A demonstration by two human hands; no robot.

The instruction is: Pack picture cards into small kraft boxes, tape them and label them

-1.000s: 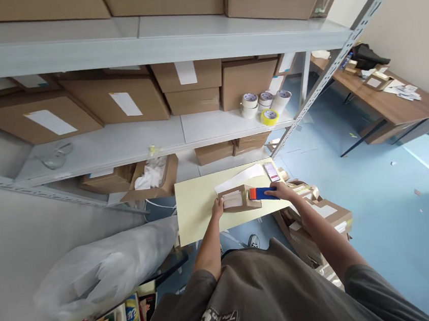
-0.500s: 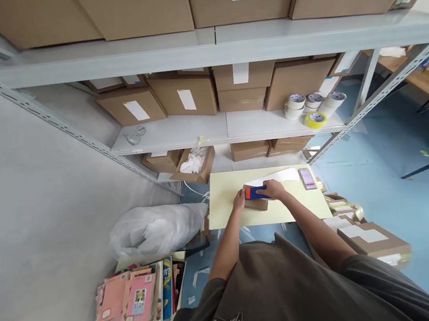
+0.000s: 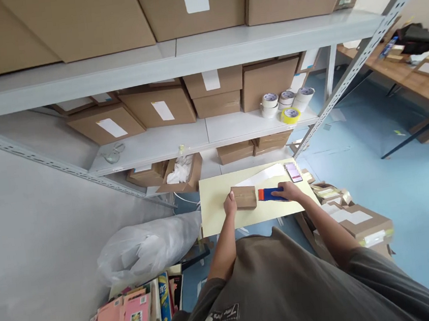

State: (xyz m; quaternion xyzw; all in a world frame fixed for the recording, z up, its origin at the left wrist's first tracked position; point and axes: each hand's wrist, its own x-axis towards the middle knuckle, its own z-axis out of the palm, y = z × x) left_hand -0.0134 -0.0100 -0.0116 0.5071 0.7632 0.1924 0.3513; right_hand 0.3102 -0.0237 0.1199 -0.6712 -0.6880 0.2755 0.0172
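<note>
A small brown cardboard box [image 3: 244, 197] lies on the pale yellow table [image 3: 221, 223]. My left hand [image 3: 230, 204] grips its left end, thumb on the top face. Just off the box's right end, my right hand [image 3: 289, 192] is closed around a blue tape dispenser [image 3: 270, 194] with an orange front end. The dispenser's orange end points at the box, with a narrow gap between them. Behind the box lie white paper sheets [image 3: 260, 176], and a phone [image 3: 293, 172] rests near the table's far right corner.
Beyond the table stands a grey metal shelf [image 3: 152, 149] with cardboard boxes and tape rolls [image 3: 290, 115]. A plastic bag [image 3: 150, 246] and pink books [image 3: 135, 317] are at the left. More cartons [image 3: 364, 221] stand on the right, and a wooden desk [image 3: 404, 71] is farther off.
My right hand has drawn the tape dispenser rightward off the box, uncovering its top. My left hand stays on the box's left end. The camera view has turned to the right.
</note>
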